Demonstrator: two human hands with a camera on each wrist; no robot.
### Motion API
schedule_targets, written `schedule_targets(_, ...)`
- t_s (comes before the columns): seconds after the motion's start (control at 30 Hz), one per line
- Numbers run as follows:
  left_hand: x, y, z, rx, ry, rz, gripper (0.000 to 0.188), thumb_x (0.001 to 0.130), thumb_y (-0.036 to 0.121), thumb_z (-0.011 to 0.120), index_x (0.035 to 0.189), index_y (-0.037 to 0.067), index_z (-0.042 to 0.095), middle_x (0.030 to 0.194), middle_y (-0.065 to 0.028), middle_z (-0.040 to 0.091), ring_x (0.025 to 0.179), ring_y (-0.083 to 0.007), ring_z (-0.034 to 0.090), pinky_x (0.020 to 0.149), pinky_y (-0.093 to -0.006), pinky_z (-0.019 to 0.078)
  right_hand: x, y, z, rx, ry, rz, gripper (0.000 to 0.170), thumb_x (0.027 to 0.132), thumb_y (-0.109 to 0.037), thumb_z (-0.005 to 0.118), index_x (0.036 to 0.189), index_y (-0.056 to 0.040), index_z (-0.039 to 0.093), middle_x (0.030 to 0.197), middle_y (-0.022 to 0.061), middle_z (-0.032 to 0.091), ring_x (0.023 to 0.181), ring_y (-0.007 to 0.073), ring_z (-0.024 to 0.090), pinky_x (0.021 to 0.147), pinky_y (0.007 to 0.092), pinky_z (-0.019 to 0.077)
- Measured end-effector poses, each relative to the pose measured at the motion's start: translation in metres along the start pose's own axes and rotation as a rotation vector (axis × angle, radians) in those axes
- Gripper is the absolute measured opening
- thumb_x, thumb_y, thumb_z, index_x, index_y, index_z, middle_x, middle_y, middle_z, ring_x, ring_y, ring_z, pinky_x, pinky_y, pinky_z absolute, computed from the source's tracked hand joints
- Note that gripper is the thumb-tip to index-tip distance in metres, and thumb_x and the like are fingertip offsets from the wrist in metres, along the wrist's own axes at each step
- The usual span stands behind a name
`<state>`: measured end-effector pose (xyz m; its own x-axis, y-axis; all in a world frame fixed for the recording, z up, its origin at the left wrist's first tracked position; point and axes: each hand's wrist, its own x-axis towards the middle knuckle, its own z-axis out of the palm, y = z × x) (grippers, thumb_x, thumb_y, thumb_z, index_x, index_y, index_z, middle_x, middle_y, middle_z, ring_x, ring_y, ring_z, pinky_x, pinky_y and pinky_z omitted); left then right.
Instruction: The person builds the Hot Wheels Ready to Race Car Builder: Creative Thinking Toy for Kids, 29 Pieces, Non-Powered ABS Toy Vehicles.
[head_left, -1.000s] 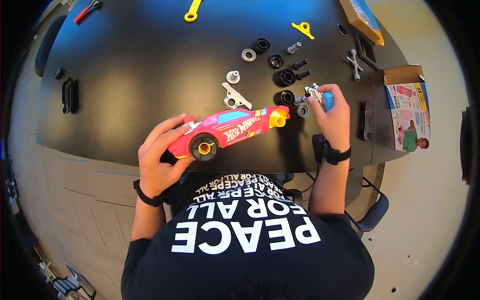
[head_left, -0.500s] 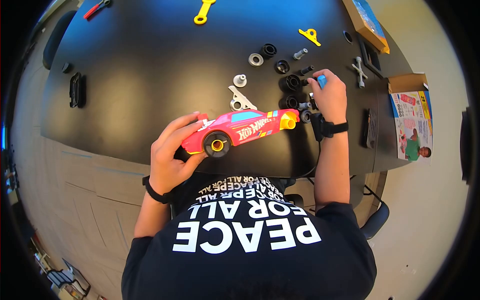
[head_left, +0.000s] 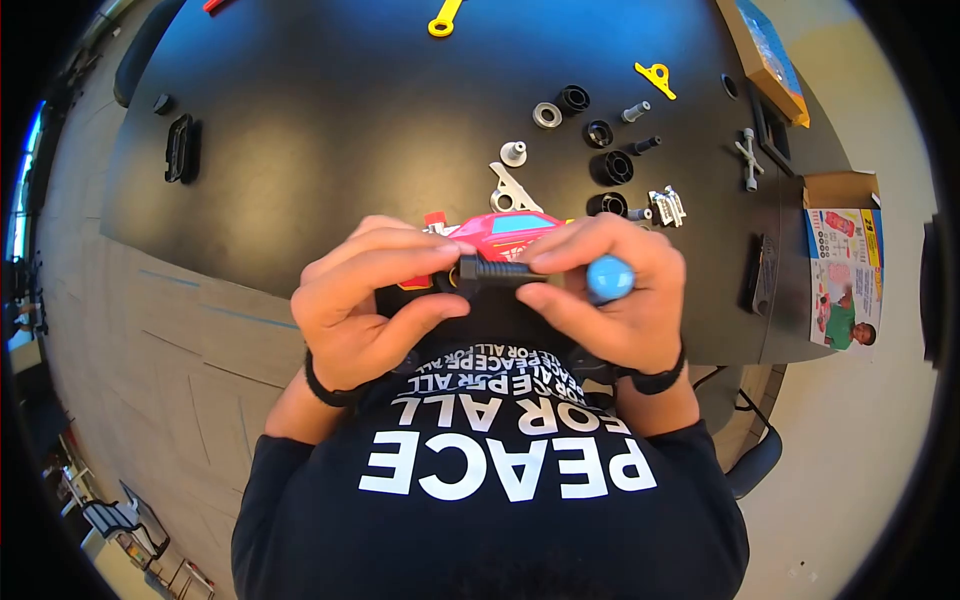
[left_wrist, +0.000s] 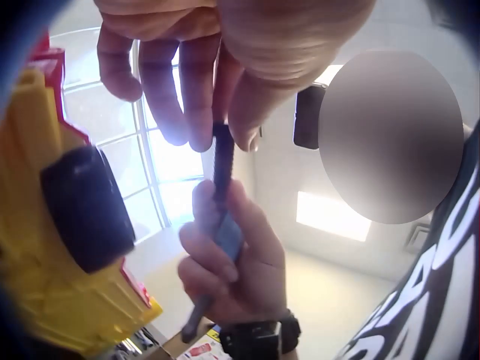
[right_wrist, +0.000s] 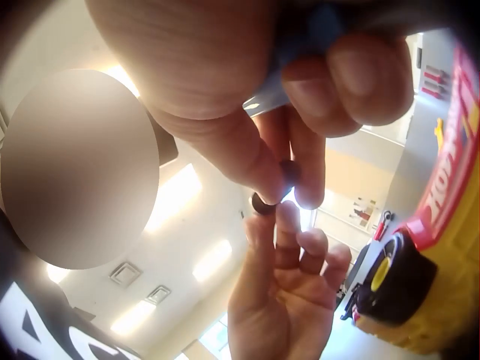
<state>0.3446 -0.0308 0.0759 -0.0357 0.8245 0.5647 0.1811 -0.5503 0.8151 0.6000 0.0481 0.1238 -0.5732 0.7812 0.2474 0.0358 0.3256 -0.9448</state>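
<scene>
Just above the table's near edge, my left hand (head_left: 350, 300) pinches the head end of a black toy bolt (head_left: 500, 272) between thumb and fingertips. My right hand (head_left: 640, 310) pinches the bolt's other end. Tucked in that same right hand is a screwdriver with a rounded blue handle (head_left: 611, 278); its dark shaft (left_wrist: 196, 319) sticks out past the fingers in the left wrist view. Beyond the hands is a red toy car (head_left: 510, 226), partly hidden by them. Its yellow underside (left_wrist: 26, 202) and a black wheel (left_wrist: 88, 210) show beside my left hand.
Several black wheels (head_left: 611, 168) and bolts lie on the right of the dark table (head_left: 330, 120), with a chrome engine piece (head_left: 667, 205) close by. A silver winged part (head_left: 515, 190) lies behind the car. At the right edge stand a grey cross wrench (head_left: 748, 160) and a printed box (head_left: 845, 270).
My right hand has set down the chrome piece, picked up a black bolt and brought it leftward. My left hand has let go of the car and now pinches the bolt too.
</scene>
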Motion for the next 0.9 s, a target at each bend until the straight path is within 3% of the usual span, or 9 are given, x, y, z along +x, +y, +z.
schedule_targets(0.27, -0.009, 0.001, 0.004, -0.106, 0.064, -0.056, 0.033, 0.086, -0.002, 0.093, 0.115, -0.004, 0.078, 0.116, -0.0213, 0.079, 0.106, -0.0317, 0.076, 0.093, -0.0423, 0.0588, -0.001, 0.014, 0.022, -0.066, -0.058, -0.050, 0.030, 0.090, -0.002, 0.088, 0.116, -0.0039, 0.072, 0.108, 0.0126, 0.073, 0.092, 0.0206, 0.070, 0.082, 0.0353, 0.0546)
schedule_targets(0.3, -0.008, 0.000, 0.002, -0.064, 0.066, -0.048, 0.031, 0.085, -0.003, 0.093, 0.113, -0.003, 0.078, 0.116, -0.0213, 0.079, 0.104, -0.0317, 0.076, 0.093, -0.0423, 0.0587, -0.007, 0.013, 0.013, -0.019, -0.056, 0.065, 0.039, 0.097, -0.013, 0.080, 0.132, -0.0024, 0.065, 0.119, 0.0122, 0.068, 0.096, 0.0191, 0.065, 0.087, 0.0355, 0.0526)
schedule_targets(0.37, -0.004, -0.004, -0.001, 0.022, 0.035, 0.005, 0.029, 0.085, -0.003, 0.093, 0.111, -0.002, 0.079, 0.114, -0.0200, 0.080, 0.103, -0.0319, 0.075, 0.092, -0.0427, 0.0584, -0.012, 0.016, 0.002, 0.479, 0.065, 0.123, 0.048, 0.103, -0.025, 0.070, 0.141, 0.0006, 0.058, 0.121, 0.0125, 0.064, 0.097, 0.0186, 0.063, 0.090, 0.0378, 0.0527)
schedule_targets(0.43, -0.003, -0.004, -0.001, 0.106, -0.004, 0.059, 0.028, 0.084, -0.003, 0.093, 0.109, 0.000, 0.080, 0.113, -0.0186, 0.081, 0.101, -0.0321, 0.075, 0.092, -0.0431, 0.0580, -0.014, 0.014, -0.012, 0.521, 0.141, 0.067, 0.052, 0.106, -0.032, 0.061, 0.144, 0.0036, 0.054, 0.120, 0.0143, 0.064, 0.100, 0.0207, 0.063, 0.092, 0.0402, 0.0540)
schedule_targets(0.5, -0.001, -0.004, 0.001, 0.257, -0.099, 0.135, 0.026, 0.082, 0.000, 0.093, 0.105, 0.002, 0.081, 0.111, -0.0153, 0.082, 0.098, -0.0323, 0.075, 0.092, -0.0453, 0.0565, -0.011, 0.002, -0.017, 0.594, 0.193, 0.008, 0.048, 0.109, -0.029, 0.065, 0.143, 0.0041, 0.055, 0.120, 0.0178, 0.067, 0.104, 0.0238, 0.067, 0.095, 0.0422, 0.0558)
schedule_targets(0.57, 0.000, -0.005, 0.001, 0.310, -0.156, 0.173, 0.025, 0.083, 0.003, 0.093, 0.105, 0.004, 0.081, 0.113, -0.0137, 0.083, 0.100, -0.0314, 0.075, 0.093, -0.0471, 0.0550, -0.010, -0.011, -0.024, 0.195, 0.192, -0.135, 0.049, 0.110, -0.027, 0.071, 0.144, 0.0050, 0.055, 0.121, 0.0206, 0.071, 0.109, 0.0285, 0.071, 0.100, 0.0433, 0.0570)
schedule_targets(0.7, -0.001, -0.007, 0.001, 0.325, -0.161, 0.175, 0.034, 0.081, 0.008, 0.096, 0.110, 0.003, 0.080, 0.118, -0.0155, 0.082, 0.106, -0.0328, 0.077, 0.098, -0.0481, 0.0546, 0.006, -0.026, -0.036, 0.021, -0.050, -0.338, 0.046, 0.094, -0.009, 0.091, 0.131, 0.0045, 0.068, 0.117, 0.0225, 0.078, 0.110, 0.0304, 0.075, 0.100, 0.0433, 0.0596)
schedule_targets(0.77, -0.003, -0.007, 0.001, 0.292, -0.138, 0.165, 0.039, 0.080, 0.011, 0.098, 0.114, 0.002, 0.080, 0.120, -0.0163, 0.082, 0.109, -0.0339, 0.077, 0.100, -0.0485, 0.0547, 0.010, -0.043, -0.023, -0.029, 0.028, -0.193, 0.047, 0.089, -0.020, 0.096, 0.122, -0.0011, 0.068, 0.111, 0.0200, 0.081, 0.105, 0.0295, 0.073, 0.099, 0.0448, 0.0540)
schedule_targets(0.9, -0.007, -0.004, 0.007, 0.195, -0.032, 0.041, 0.051, 0.076, 0.017, 0.102, 0.120, 0.004, 0.080, 0.120, -0.0110, 0.083, 0.111, -0.0335, 0.077, 0.101, -0.0462, 0.0549, 0.030, -0.050, -0.011, -0.156, -0.169, -0.256, 0.046, 0.085, -0.003, 0.095, 0.123, 0.0008, 0.071, 0.112, 0.0205, 0.082, 0.107, 0.0304, 0.076, 0.098, 0.0423, 0.0584)
